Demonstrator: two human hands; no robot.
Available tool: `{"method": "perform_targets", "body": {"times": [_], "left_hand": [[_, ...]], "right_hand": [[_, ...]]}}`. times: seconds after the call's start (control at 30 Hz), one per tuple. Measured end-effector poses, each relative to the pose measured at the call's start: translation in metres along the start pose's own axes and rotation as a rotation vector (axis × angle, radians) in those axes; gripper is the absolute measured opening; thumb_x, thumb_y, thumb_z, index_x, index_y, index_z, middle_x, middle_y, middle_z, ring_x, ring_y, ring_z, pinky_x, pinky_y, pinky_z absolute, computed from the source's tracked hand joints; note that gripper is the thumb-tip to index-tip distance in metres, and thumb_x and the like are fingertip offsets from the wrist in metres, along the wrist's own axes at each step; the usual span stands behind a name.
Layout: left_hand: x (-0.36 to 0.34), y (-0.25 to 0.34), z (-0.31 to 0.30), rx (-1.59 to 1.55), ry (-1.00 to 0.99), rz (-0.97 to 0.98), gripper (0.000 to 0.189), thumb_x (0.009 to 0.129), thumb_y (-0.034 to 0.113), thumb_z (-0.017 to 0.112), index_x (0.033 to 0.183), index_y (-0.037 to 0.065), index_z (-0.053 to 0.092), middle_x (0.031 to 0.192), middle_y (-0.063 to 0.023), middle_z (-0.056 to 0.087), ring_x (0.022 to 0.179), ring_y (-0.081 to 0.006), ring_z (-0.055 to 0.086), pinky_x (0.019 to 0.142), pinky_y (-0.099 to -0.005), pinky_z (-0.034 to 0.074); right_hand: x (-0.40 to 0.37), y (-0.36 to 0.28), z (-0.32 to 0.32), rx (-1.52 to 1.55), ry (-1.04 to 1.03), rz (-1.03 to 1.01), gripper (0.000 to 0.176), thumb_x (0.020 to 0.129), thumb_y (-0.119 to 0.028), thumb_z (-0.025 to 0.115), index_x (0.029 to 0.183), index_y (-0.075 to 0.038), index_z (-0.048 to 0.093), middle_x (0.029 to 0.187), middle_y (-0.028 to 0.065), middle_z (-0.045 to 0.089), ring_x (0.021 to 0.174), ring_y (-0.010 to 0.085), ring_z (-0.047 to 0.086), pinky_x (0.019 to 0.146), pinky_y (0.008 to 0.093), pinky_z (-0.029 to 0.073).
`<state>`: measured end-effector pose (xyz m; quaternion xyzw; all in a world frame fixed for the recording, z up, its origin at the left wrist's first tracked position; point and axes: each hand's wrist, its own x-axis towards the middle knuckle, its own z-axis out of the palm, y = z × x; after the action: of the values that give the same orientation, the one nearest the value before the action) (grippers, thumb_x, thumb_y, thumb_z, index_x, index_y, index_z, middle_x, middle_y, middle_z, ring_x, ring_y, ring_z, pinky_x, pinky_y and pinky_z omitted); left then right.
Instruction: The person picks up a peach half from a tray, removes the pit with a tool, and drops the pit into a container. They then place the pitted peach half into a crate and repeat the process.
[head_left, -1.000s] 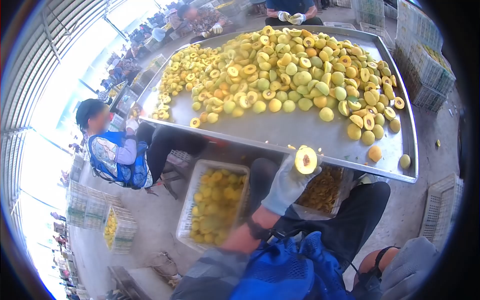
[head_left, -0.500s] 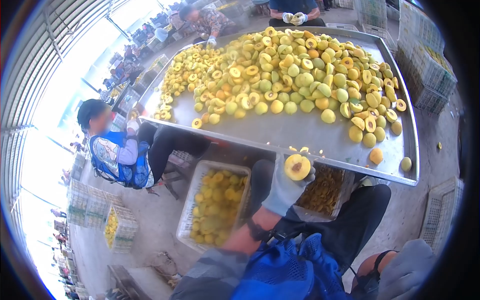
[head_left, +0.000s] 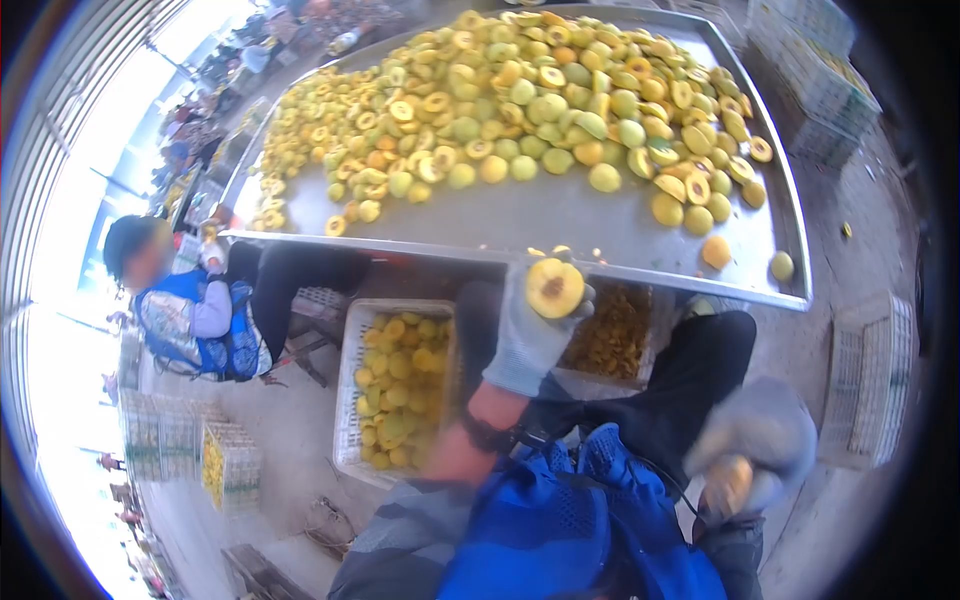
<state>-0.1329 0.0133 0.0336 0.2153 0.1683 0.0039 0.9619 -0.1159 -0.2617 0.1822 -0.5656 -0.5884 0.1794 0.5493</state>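
Note:
My left hand, in a pale grey glove, grips a yellow peach half with its brown centre facing up. It is held by the near edge of a metal table. Small fruit pieces lie on the rim just behind it. On the table is a big heap of whole and halved yellow peaches. My right hand is low on the right, beside my knee, smeared by motion. An orange-brown patch shows there, but I cannot make out the fingers or anything held.
A white crate of peaches stands left of my legs. Under the table edge, a bin of brown scraps sits between my knees. A co-worker sits at the left. Crates stand at the right.
The view has shifted, so the table sits higher and further left. My right arm has moved up and inward from the lower right edge. My left hand still grips the peach half.

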Motion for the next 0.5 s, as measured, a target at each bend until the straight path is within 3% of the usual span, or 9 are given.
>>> {"method": "perform_targets", "body": {"times": [0.03, 0.1, 0.17, 0.2, 0.27, 0.47, 0.5], "left_hand": [[0.001, -0.002, 0.001, 0.017, -0.009, -0.004, 0.051, 0.105, 0.050, 0.045, 0.130, 0.007, 0.058, 0.108, -0.0138, 0.069, 0.092, -0.0295, 0.069, 0.077, -0.0380, 0.059], [0.002, -0.009, 0.008, 0.145, 0.032, 0.037, 0.057, 0.106, 0.055, 0.041, 0.128, 0.005, 0.058, 0.105, -0.0141, 0.068, 0.090, -0.0299, 0.067, 0.080, -0.0404, 0.057], [0.007, -0.018, 0.009, 0.268, 0.027, 0.105, 0.057, 0.106, 0.054, 0.041, 0.127, 0.004, 0.058, 0.107, -0.0149, 0.068, 0.090, -0.0299, 0.067, 0.081, -0.0416, 0.057], [0.011, -0.023, 0.003, 0.323, 0.003, 0.147, 0.053, 0.105, 0.051, 0.043, 0.127, 0.005, 0.058, 0.111, -0.0156, 0.068, 0.091, -0.0297, 0.068, 0.081, -0.0416, 0.058], [0.011, -0.022, 0.013, 0.175, -0.025, 0.031, 0.045, 0.105, 0.043, 0.048, 0.125, 0.004, 0.058, 0.115, -0.0164, 0.068, 0.091, -0.0289, 0.068, 0.081, -0.0413, 0.058], [0.018, -0.036, 0.020, 0.238, 0.022, 0.074, 0.039, 0.103, 0.035, 0.050, 0.121, 0.003, 0.060, 0.113, -0.0155, 0.066, 0.091, -0.0280, 0.067, 0.081, -0.0398, 0.058], [0.019, -0.039, 0.019, 0.274, 0.043, 0.093, 0.043, 0.104, 0.040, 0.047, 0.121, 0.003, 0.061, 0.110, -0.0157, 0.066, 0.092, -0.0287, 0.067, 0.082, -0.0395, 0.058]], "right_hand": [[0.004, 0.001, 0.005, 0.104, 0.074, 0.210, 0.027, 0.095, -0.025, 0.069, 0.085, 0.000, 0.066, 0.078, 0.0099, 0.072, 0.063, 0.0231, 0.071, 0.059, 0.0319, 0.055], [0.012, 0.014, 0.018, -0.041, 0.239, 0.587, 0.024, 0.097, -0.022, 0.066, 0.090, 0.001, 0.066, 0.075, 0.0122, 0.069, 0.062, 0.0256, 0.068, 0.059, 0.0337, 0.051], [0.020, 0.041, 0.034, 0.056, 0.345, 0.800, 0.024, 0.098, -0.023, 0.062, 0.094, 0.000, 0.066, 0.073, 0.0151, 0.066, 0.064, 0.0274, 0.066, 0.061, 0.0359, 0.049], [0.019, 0.057, 0.041, 0.068, 0.376, 0.816, 0.025, 0.099, -0.024, 0.061, 0.097, 0.000, 0.066, 0.073, 0.0156, 0.066, 0.065, 0.0269, 0.066, 0.063, 0.0359, 0.049], [0.017, 0.087, 0.054, 0.088, 0.429, 0.839, 0.028, 0.101, -0.026, 0.060, 0.102, 0.001, 0.068, 0.074, 0.0166, 0.067, 0.068, 0.0259, 0.066, 0.065, 0.0358, 0.050], [0.012, 0.136, 0.075, 0.002, 0.642, 0.705, 0.039, 0.103, -0.031, 0.058, 0.119, 0.004, 0.066, 0.085, 0.0201, 0.071, 0.076, 0.0286, 0.070, 0.071, 0.0384, 0.052], [0.011, 0.142, 0.076, 0.000, 0.661, 0.699, 0.039, 0.103, -0.031, 0.058, 0.119, 0.005, 0.065, 0.085, 0.0207, 0.071, 0.077, 0.0295, 0.071, 0.072, 0.0390, 0.052]]}}
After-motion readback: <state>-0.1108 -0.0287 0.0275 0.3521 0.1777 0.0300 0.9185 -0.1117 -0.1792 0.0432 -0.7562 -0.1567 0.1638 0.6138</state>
